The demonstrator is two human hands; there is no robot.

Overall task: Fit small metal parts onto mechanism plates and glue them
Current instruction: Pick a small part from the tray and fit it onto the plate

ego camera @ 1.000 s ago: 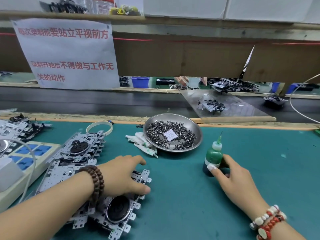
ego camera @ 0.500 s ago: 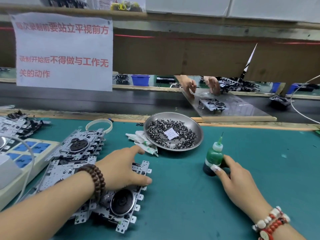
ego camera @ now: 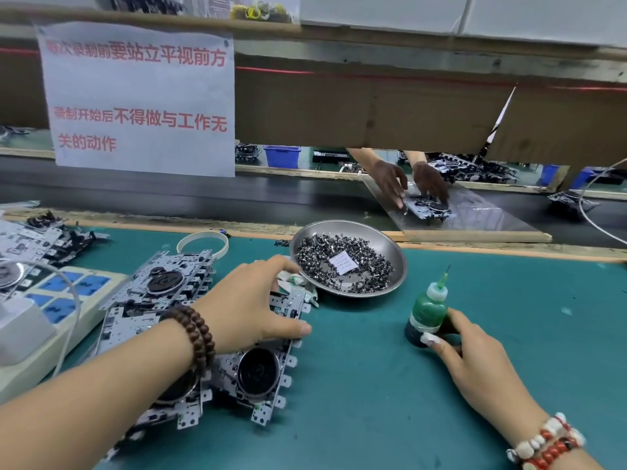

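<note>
Several metal mechanism plates (ego camera: 261,374) with black round wheels lie in an overlapping row on the green mat, lower left. My left hand (ego camera: 251,307) lies spread over the top plate, thumb along its right edge and fingers curled over its far edge. A steel dish (ego camera: 393,252) full of small dark metal parts stands just beyond. To the right a green glue bottle (ego camera: 427,308) with a needle tip stands upright; my right hand (ego camera: 475,361) grips its lower part.
A white power strip (ego camera: 57,300) with blue sockets and a cable lies at the left. More plates (ego camera: 30,239) sit at the far left, a white ring (ego camera: 203,242) behind the row. Another person's hands (ego camera: 410,184) handle a mechanism on the conveyor beyond.
My left hand has slid forward over the plate, fingers now reaching its far edge near the dish. Across the conveyor, another person's hands have come in onto a mechanism. My right hand stays on the bottle.
</note>
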